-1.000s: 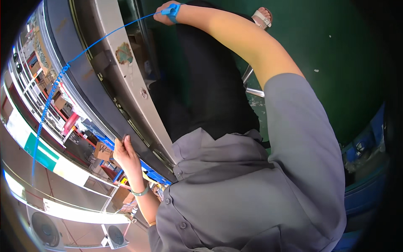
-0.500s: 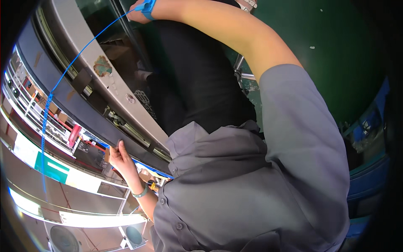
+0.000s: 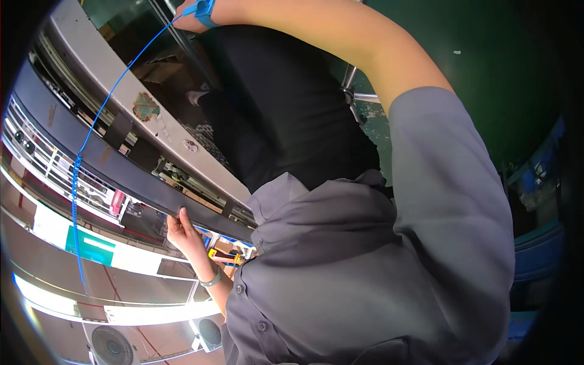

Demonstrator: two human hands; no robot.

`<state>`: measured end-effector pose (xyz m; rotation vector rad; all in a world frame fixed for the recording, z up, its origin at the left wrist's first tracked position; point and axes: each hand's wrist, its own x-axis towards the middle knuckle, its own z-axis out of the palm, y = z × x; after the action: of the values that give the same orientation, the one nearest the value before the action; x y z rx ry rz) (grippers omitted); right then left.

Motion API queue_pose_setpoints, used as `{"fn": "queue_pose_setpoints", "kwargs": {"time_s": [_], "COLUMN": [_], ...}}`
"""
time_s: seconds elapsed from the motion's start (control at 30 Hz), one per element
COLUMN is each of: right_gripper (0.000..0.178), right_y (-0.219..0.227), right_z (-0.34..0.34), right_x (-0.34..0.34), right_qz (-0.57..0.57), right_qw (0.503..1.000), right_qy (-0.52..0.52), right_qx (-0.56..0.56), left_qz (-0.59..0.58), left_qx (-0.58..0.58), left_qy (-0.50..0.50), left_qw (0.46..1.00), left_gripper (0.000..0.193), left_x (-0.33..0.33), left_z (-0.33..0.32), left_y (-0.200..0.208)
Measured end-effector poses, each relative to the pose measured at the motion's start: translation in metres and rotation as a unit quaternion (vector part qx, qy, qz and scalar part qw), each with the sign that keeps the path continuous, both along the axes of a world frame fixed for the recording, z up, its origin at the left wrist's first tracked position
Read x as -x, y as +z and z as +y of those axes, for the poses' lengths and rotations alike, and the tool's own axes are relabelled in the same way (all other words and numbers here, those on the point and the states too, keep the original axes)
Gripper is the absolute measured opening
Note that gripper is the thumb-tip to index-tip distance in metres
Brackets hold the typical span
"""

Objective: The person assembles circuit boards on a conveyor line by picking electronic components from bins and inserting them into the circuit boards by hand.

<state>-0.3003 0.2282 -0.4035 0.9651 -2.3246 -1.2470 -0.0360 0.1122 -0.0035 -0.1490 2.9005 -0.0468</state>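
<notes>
My left hand [image 3: 185,236], with a bangle at its wrist, is at the lower left against the dark grey bench edge [image 3: 140,188]. Its fingers are curled and the thumb points up over the edge. Whether anything sits between the fingers is hidden. My right hand [image 3: 190,21] reaches to the top left, beyond my black trousers, near a dark post. A blue wrist strap [image 3: 205,12] goes round this wrist, and its thin blue cord [image 3: 112,91] runs down-left into a coiled part [image 3: 75,188]. The right fingers are cut off by the picture's upper edge.
A pale, chipped beam [image 3: 167,131] runs slantwise beside my legs. Metal stool legs [image 3: 353,91] stand on the green floor [image 3: 486,79]. Beyond the bench edge are a yellow-and-black object [image 3: 226,257], white racks [image 3: 52,158], bright lamps and a fan [image 3: 112,345].
The whole view has shifted slightly, so the bench, cord and ceiling appear lower and further right. More of the yellow-and-black object shows. Both hands keep nearly the same pose.
</notes>
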Motion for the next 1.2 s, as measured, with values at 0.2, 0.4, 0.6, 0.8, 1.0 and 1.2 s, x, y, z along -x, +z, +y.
{"fn": "queue_pose_setpoints", "kwargs": {"time_s": [0.2,0.4,0.6,0.8,1.0,1.2], "right_gripper": [0.016,0.020,0.022,0.017,0.014,0.011], "right_y": [0.035,0.072,0.089,0.108,0.101,0.256], "right_z": [0.015,0.095,0.106,0.117,0.087,0.078], "right_x": [-0.022,-0.057,-0.050,-0.059,-0.076,-0.173], "right_qz": [-0.303,-0.368,-0.433,-0.421,-0.256,-0.143], "right_qw": [0.807,0.526,0.498,0.553,0.529,0.364], "right_qy": [-0.036,-0.131,-0.087,-0.093,-0.037,0.012], "right_qx": [0.505,0.756,0.746,0.713,0.808,0.920], "left_qz": [-0.016,-0.025,-0.036,-0.016,-0.019,0.186], "left_qx": [0.057,0.014,0.061,0.063,0.098,-0.064], "left_qy": [0.059,0.155,0.157,0.071,-0.017,-0.142], "left_qw": [0.997,0.987,0.985,0.995,0.995,0.970], "left_gripper": [0.017,0.017,0.014,0.014,0.017,0.023], "left_x": [-0.012,-0.009,-0.009,-0.007,-0.002,-0.074], "left_z": [-0.010,0.004,0.014,0.013,0.006,-0.017], "left_y": [0.020,0.019,0.022,0.012,0.010,0.036]}}
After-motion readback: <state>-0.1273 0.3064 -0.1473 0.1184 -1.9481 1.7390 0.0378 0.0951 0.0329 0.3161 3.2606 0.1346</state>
